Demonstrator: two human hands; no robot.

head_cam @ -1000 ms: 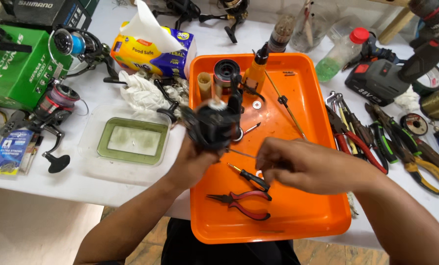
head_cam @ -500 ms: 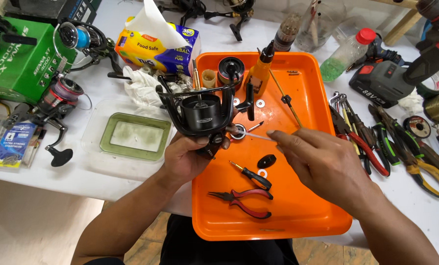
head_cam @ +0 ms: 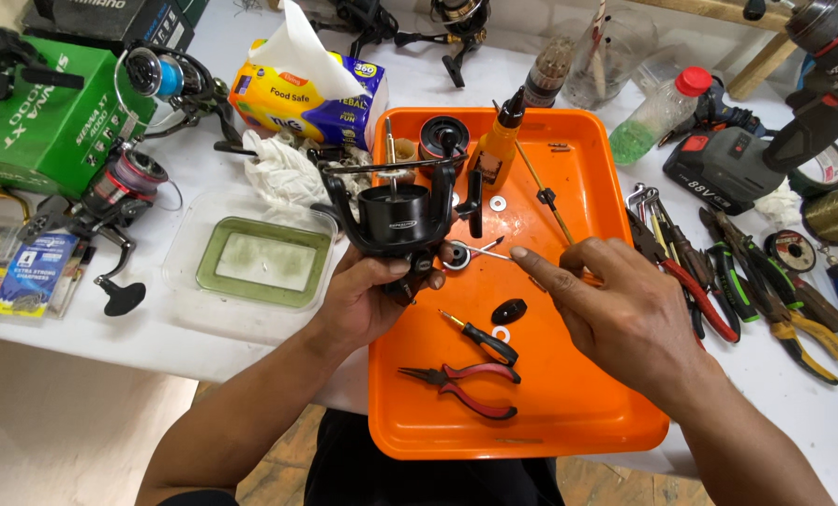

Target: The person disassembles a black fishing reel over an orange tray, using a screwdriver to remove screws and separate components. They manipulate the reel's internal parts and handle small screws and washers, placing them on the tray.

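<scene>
Holding: the left hand (head_cam: 367, 300) grips a black fishing reel (head_cam: 402, 215) from below, over the left edge of the orange tray (head_cam: 569, 412).
Left fingers: they curl around the bottom of the reel, thumb on the near side. The finger ends behind the reel are hidden.
Right hand: the right hand (head_cam: 625, 309) is over the middle of the tray, just right of the reel. Its pointing finger sticks out to the left. The other fingers fold in around a thin metal pin (head_cam: 485, 251).
Hard to see: the pin is very thin, and where the fingers hold it is hidden. Its far tip sits by a small ring (head_cam: 457, 258) next to the reel, and I cannot tell if they touch.
Reel direction: the round drum faces up and away from the person. The foot goes down into the left hand, so the long way runs up and down. A thin wire arm (head_cam: 391, 169) goes across the top, left to right.
On the tray: red pliers (head_cam: 461, 382), a small screwdriver (head_cam: 483, 339), a black oval bit (head_cam: 508, 310) and an orange bottle (head_cam: 499, 145).
Near the tray: a green dish (head_cam: 264, 260) lies to the left and a tissue pack (head_cam: 311, 89) lies behind it.
Cut off: more tools (head_cam: 766, 281) lie on the right, and some run off the edge.
</scene>
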